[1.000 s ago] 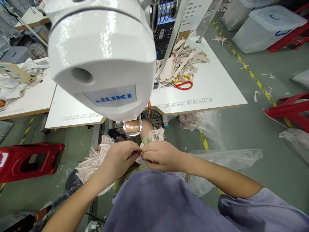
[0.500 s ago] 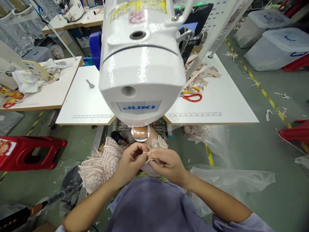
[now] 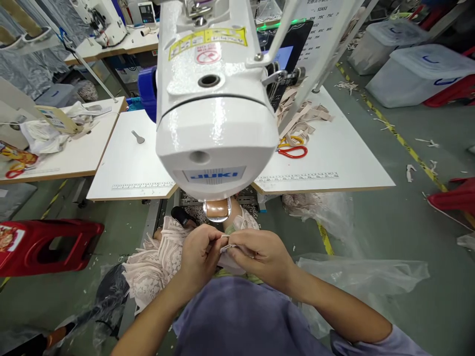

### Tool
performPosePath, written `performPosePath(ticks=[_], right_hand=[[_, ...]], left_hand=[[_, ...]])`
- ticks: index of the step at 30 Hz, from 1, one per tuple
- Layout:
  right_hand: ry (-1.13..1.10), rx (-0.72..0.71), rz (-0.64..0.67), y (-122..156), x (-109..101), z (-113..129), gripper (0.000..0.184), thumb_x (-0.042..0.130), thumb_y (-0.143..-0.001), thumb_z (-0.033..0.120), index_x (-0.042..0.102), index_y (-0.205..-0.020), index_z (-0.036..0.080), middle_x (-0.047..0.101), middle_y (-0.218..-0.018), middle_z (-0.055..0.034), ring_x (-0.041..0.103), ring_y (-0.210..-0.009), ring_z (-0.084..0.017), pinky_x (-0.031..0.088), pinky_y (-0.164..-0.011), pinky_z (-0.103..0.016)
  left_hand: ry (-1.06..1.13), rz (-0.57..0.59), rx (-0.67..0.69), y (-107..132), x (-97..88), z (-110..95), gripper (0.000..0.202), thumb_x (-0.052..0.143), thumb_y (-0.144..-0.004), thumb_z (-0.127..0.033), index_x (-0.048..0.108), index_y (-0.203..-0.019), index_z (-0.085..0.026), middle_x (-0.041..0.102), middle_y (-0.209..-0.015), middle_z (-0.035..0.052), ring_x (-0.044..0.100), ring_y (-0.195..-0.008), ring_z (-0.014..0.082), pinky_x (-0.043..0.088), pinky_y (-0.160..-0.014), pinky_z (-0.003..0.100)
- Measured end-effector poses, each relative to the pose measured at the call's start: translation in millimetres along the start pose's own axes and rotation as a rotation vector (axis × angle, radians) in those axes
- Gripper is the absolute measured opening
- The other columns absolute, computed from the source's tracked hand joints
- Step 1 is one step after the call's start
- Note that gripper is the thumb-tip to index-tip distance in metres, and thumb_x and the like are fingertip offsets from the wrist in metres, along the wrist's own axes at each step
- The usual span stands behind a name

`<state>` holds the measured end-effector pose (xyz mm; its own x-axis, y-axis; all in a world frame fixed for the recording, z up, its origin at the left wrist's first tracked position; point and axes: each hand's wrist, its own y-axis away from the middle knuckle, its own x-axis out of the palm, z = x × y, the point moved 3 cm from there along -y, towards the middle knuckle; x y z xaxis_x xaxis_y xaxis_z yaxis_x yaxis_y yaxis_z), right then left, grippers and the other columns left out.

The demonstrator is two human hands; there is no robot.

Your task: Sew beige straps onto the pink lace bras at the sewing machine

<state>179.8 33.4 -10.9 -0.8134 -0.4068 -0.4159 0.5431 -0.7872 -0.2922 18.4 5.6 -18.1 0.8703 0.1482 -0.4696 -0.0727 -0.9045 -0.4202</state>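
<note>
my left hand was closed in a fingertip pinch on a small pale fabric piece. my right hand pinched the same piece from the other side, thumb on top. the hands were touching, low over my lap, just below the front of the white juki sewing machine head. the piece was tiny, so the tight two-handed pinch looked like the way to hold its edge flat and lined up. the exact fold was hidden by fingers. a pale pink lace garment lay bunched on my left knee, just beside the left wrist, probably parked there within reach. on the white work table by the machine, red-handled scissors sat beside a heap of beige fabric strips, on the right-hand side. a printed ruler strip ran along the table's near edge. a clear plastic bag lay on the floor by my right arm, and a red plastic stool was well off to the left.
</note>
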Motion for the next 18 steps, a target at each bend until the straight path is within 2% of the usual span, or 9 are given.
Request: performPosePath(ticks=[4, 7, 9, 12, 15, 18], right_hand=[[-0.048, 0.077, -0.046, -4, -2, -7, 0.016, 0.058, -0.09, 0.02, 0.074, -0.091, 0.022, 0.075, -0.085, -0.0003, 0.066, -0.075, -0.011, 0.046, -0.069, -0.02], [0.033, 0.127, -0.026, -8, -6, -12, 0.017, 0.057, -0.092, 0.023, 0.073, -0.085, 0.021, 0.068, -0.07, 0.0016, 0.058, -0.061, -0.011, 0.041, -0.06, -0.021], [0.134, 0.138, -0.035, -13, -13, -14, 0.02, 0.056, -0.093, 0.024, 0.071, -0.08, 0.021, 0.062, -0.063, 0.0026, 0.052, -0.056, -0.01, 0.036, -0.056, -0.022], [0.251, 0.097, -0.075, -22, -23, -14, 0.017, 0.056, -0.092, 0.022, 0.071, -0.086, 0.021, 0.064, -0.067, 0.0012, 0.053, -0.06, -0.011, 0.035, -0.059, -0.023], [0.208, 0.068, 0.031, -30, -24, -12, 0.017, 0.055, -0.091, 0.02, 0.072, -0.088, 0.02, 0.066, -0.068, 0.0004, 0.055, -0.062, -0.012, 0.034, -0.059, -0.023], [0.081, 0.113, 0.162, -34, -22, -11, 0.017, 0.056, -0.092, 0.021, 0.073, -0.089, 0.02, 0.067, -0.07, 0.0007, 0.057, -0.065, -0.012, 0.034, -0.06, -0.023]], left_hand=[[0.118, 0.046, -0.081, -2, 1.3, 3, 0.013, 0.056, -0.097, -0.016, 0.068, -0.099, -0.021, 0.071, -0.092, 0.0028, 0.066, -0.085, 0.0145, 0.051, -0.077, 0.025], [0.077, 0.027, -0.162, -1, -0.8, 4, 0.012, 0.057, -0.097, -0.018, 0.069, -0.095, -0.02, 0.071, -0.087, 0.0022, 0.066, -0.08, 0.0142, 0.051, -0.072, 0.024], [-0.025, 0.008, -0.113, -1, -4.3, 1, 0.01, 0.06, -0.095, -0.016, 0.069, -0.095, -0.02, 0.071, -0.082, 0.0015, 0.065, -0.073, 0.0129, 0.05, -0.066, 0.022], [-0.141, 0.012, 0.046, -3, -11.1, -9, 0.009, 0.063, -0.093, -0.013, 0.068, -0.097, -0.019, 0.073, -0.081, 0.0016, 0.066, -0.07, 0.012, 0.049, -0.063, 0.021], [-0.185, 0.027, 0.152, -8, -17.9, -18, 0.009, 0.065, -0.092, -0.011, 0.068, -0.097, -0.018, 0.073, -0.078, 0.0014, 0.067, -0.067, 0.0118, 0.048, -0.06, 0.02], [-0.201, 0.044, 0.176, -12, -21.8, -19, 0.009, 0.065, -0.092, -0.012, 0.067, -0.097, -0.018, 0.074, -0.078, 0.0015, 0.068, -0.066, 0.0122, 0.049, -0.059, 0.02]])
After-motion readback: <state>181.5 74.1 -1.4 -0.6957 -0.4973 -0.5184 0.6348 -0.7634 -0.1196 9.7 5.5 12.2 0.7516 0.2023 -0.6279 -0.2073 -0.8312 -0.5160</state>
